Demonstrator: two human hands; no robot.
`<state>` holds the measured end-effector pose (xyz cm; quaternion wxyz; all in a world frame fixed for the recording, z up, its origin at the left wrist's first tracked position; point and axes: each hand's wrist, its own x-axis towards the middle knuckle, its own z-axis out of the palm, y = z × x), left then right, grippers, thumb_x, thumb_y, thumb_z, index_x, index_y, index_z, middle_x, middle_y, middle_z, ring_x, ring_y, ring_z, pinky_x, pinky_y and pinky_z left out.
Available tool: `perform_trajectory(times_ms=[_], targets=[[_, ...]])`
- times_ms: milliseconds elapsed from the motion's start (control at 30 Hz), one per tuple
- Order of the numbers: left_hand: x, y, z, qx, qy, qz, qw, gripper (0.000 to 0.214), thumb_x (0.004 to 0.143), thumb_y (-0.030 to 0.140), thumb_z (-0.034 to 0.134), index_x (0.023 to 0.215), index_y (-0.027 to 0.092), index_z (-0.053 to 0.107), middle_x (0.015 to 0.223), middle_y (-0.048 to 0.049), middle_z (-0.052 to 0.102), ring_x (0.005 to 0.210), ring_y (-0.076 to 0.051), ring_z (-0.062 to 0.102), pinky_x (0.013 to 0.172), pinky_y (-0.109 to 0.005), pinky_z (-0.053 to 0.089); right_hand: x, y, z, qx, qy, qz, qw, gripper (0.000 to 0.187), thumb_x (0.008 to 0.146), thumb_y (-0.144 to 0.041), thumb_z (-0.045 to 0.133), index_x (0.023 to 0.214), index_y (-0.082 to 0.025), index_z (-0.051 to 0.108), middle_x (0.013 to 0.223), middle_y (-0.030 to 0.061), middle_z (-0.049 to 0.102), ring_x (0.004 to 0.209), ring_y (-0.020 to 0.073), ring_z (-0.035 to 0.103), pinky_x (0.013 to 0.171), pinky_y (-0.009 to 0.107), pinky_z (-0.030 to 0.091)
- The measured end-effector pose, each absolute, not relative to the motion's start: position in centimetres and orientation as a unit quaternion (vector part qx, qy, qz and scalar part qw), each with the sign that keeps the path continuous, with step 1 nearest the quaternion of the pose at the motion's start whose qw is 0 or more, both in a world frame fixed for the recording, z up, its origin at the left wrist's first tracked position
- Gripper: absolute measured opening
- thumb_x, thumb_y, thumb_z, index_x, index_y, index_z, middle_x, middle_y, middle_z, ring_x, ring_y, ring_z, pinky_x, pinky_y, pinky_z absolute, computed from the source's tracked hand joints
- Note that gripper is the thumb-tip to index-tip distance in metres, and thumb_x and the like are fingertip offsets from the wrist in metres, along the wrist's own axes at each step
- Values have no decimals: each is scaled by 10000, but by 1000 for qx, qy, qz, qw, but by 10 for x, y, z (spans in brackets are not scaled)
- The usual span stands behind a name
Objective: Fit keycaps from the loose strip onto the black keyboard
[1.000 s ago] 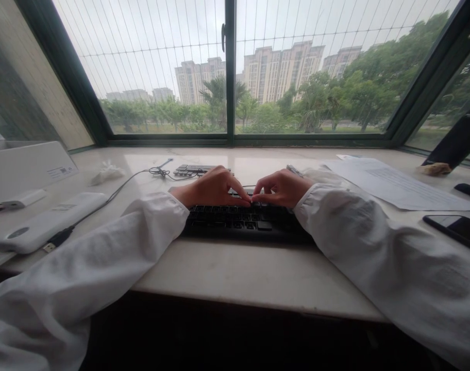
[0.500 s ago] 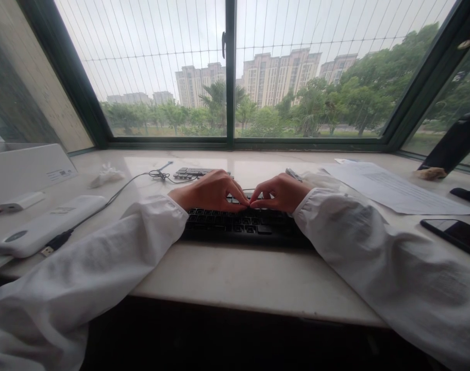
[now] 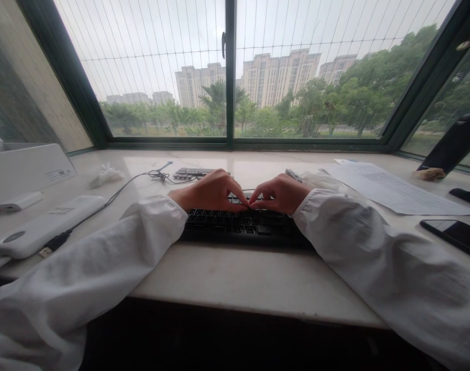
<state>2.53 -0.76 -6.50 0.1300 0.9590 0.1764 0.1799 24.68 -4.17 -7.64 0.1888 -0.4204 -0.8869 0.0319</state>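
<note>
A black keyboard [image 3: 235, 234] lies on the sill in front of me, and its front rows look stripped of keycaps. Over its middle, my left hand [image 3: 212, 190] is closed in a pinch, thumb and forefinger together. From the other side my right hand [image 3: 279, 193] pinches too, its fingertips meeting those of the left. Whatever sits between the fingertips is dark and too small to name. Behind my left hand several loose keycaps [image 3: 192, 173] lie in rows. A small dark-and-silver tool [image 3: 292, 175] shows just behind my right hand.
On the left are a white power bank [image 3: 45, 226], a black cable [image 3: 115, 195], a white box [image 3: 30, 170] and a crumpled plastic bag [image 3: 106, 175]. Printed paper [image 3: 397, 188], a phone [image 3: 455, 234] and a dark stand [image 3: 451, 141] are on the right. The sill's front edge [image 3: 258, 309] runs before me.
Almost nothing differs. Both hands keep their pinch over the keyboard, with only a very slight shift of the fingertips.
</note>
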Motion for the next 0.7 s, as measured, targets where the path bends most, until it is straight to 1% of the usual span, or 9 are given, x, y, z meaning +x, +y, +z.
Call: perform_trajectory(times_ms=[133, 267, 367, 567, 700], targets=[[26, -7, -67, 954, 188, 192, 136, 193, 723, 376, 684, 853, 267, 774, 597, 13, 668, 505, -78, 484, 538, -219, 346, 247, -42, -76, -420, -887, 32, 188, 263, 756, -449, 651, 865, -238, 762, 525, -38, 558, 480, 71, 445, 543, 215, 330], [26, -6, -67, 943, 202, 217, 149, 205, 693, 398, 707, 810, 244, 776, 483, 41, 574, 448, -60, 383, 487, -219, 295, 247, -42, -76, -419, -886, 25, 195, 278, 764, -463, 641, 871, -237, 761, 523, -35, 569, 468, 70, 437, 543, 218, 331], [26, -5, -65, 941, 197, 225, 160, 211, 686, 395, 717, 801, 229, 777, 452, 47, 537, 429, -52, 336, 466, -220, 280, 247, -42, -77, -414, -887, 25, 201, 285, 774, -464, 632, 876, -231, 761, 530, -27, 580, 477, 74, 448, 548, 222, 332], [27, -5, -65, 950, 176, 221, 136, 209, 703, 400, 709, 804, 230, 777, 449, 53, 523, 434, -48, 319, 451, -218, 253, 249, -39, -81, -393, -896, 23, 204, 259, 782, -444, 632, 853, -233, 765, 520, -32, 565, 489, 78, 465, 559, 221, 334], [27, -4, -65, 954, 160, 217, 128, 213, 719, 398, 700, 817, 224, 777, 494, 34, 590, 451, -51, 362, 469, -209, 286, 249, -39, -82, -395, -894, 21, 208, 283, 753, -482, 656, 846, -238, 765, 524, -35, 571, 471, 72, 446, 554, 223, 328]])
